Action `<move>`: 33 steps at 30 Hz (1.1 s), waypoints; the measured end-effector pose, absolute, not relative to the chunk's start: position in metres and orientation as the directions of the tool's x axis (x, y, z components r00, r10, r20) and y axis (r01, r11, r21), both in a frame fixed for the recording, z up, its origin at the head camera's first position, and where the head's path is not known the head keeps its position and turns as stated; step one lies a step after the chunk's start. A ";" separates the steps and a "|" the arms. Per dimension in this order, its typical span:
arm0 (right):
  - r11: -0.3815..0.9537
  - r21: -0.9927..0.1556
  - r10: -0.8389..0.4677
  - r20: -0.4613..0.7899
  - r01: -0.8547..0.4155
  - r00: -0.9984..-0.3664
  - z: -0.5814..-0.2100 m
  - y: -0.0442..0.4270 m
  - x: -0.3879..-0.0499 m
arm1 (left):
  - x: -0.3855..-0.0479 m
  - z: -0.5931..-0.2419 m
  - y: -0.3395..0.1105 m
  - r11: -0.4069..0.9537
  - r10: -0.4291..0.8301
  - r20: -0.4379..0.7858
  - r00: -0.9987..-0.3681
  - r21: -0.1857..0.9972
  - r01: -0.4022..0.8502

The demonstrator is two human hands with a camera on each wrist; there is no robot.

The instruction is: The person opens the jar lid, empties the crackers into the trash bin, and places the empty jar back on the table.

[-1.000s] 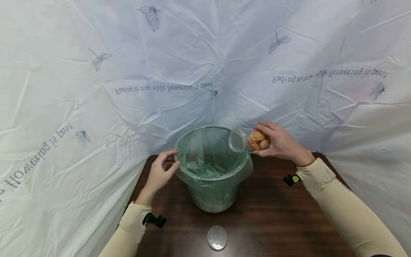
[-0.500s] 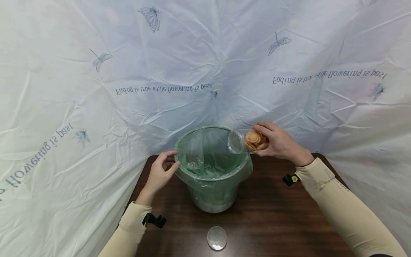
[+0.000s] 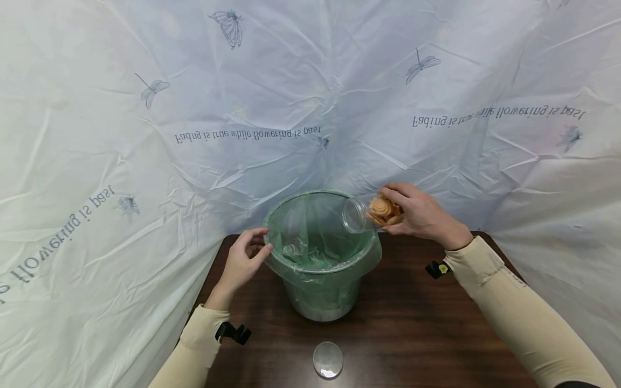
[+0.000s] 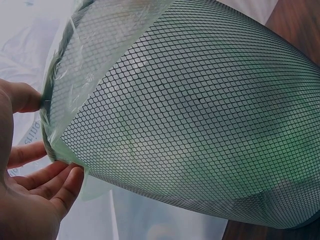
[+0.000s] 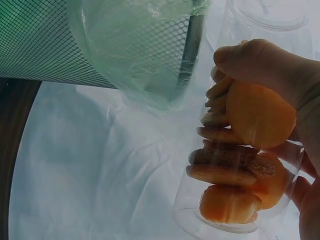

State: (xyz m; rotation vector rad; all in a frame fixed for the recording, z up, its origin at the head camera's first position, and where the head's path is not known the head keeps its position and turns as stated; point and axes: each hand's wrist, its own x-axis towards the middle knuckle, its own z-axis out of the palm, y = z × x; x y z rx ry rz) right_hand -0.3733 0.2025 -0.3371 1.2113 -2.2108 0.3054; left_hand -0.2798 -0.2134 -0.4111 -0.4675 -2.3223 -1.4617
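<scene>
My right hand (image 3: 419, 213) grips a clear plastic jar (image 5: 186, 202) tipped on its side, its uncapped mouth over the right part of the trash can's rim. Brown and orange-tan cookies (image 3: 383, 210) are inside, one with a swirled, rose-like face; the right wrist view shows several cookies (image 5: 222, 174) stacked along the wall. A wire-mesh trash can (image 4: 200, 110) with a thin green bag (image 3: 310, 231) folded over its rim stands upright. At its left side, my left hand (image 3: 246, 256) holds the rim, thumb and fingers on the bag's edge (image 4: 70, 145).
A round clear lid (image 3: 328, 359) lies on the dark wood table (image 3: 412, 323), in front of the trash can. Pale printed sheeting (image 3: 291, 81) hangs behind and on both sides. Black wrist mounts (image 3: 234, 332) sit on both sleeves.
My right hand has shifted slightly left with the jar. Cookies inside have slid towards the mouth, with the swirled one turning into view. My left hand and the trash can stay in place.
</scene>
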 end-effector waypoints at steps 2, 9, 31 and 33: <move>0.555 0.091 -0.695 0.596 -0.827 -0.402 -0.337 0.202 -0.374 | -0.276 -0.406 -0.212 0.415 0.094 0.465 -0.880 0.785 0.459; 0.529 0.141 -0.718 0.600 -0.837 -0.353 -0.336 0.202 -0.376 | -0.276 -0.404 -0.210 0.422 0.099 0.473 -0.875 0.777 0.468; 0.520 0.268 -0.762 0.575 -0.811 -0.298 -0.331 0.199 -0.378 | -0.283 -0.418 -0.214 0.416 0.088 0.457 -0.885 0.790 0.450; 0.521 0.276 -0.765 0.571 -0.808 -0.298 -0.331 0.198 -0.378 | -0.278 -0.411 -0.211 0.415 0.094 0.455 -0.885 0.790 0.451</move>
